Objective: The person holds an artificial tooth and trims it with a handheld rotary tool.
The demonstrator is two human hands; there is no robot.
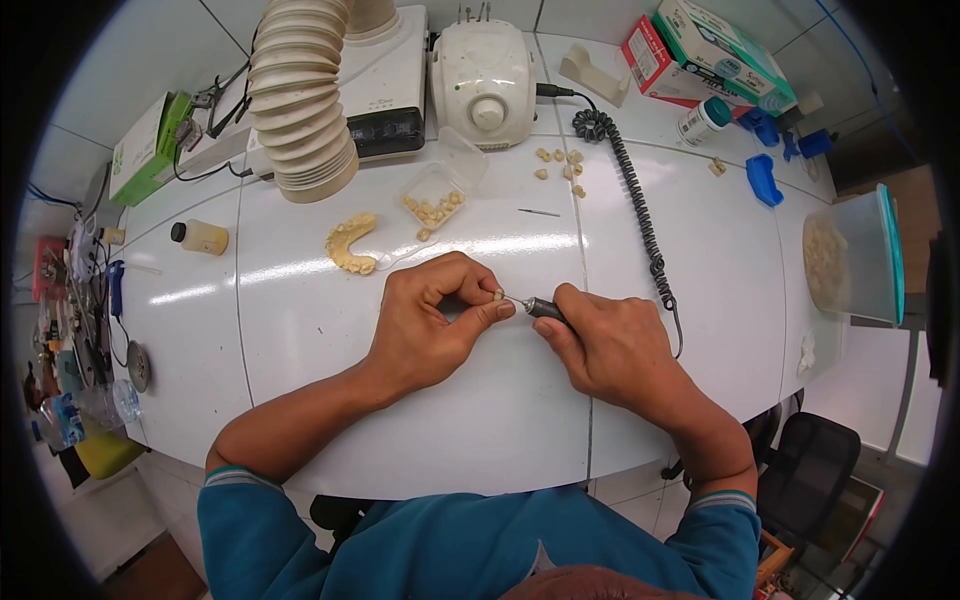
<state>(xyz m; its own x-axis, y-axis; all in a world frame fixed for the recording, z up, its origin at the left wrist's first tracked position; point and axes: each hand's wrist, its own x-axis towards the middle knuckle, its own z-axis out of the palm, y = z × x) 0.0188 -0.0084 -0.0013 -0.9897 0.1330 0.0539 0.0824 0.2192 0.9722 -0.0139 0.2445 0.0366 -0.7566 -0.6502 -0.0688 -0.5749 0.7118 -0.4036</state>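
Between thumb and forefinger, my left hand [430,318] pinches a small tooth-like piece [498,295]. My right hand [618,345] is closed round a dark rotary handpiece [543,308], whose thin tip reaches the small piece or comes very close to it. Beyond my left hand lies a yellowish dental arch model [350,243]. Near it a small clear box [436,196] with its lid open holds several tooth-like pieces, and one more piece [423,235] lies in front of the box. A thin metal tool [539,212] rests on the white table.
A ribbed hose [303,100] hangs at the back beside a cream control unit [484,85]. A coiled black cord [640,190] runs down the right side. Loose tooth-like pieces [575,170], a small bottle [200,238], a blue tray [764,181] and a plastic tub [855,255] stand around.
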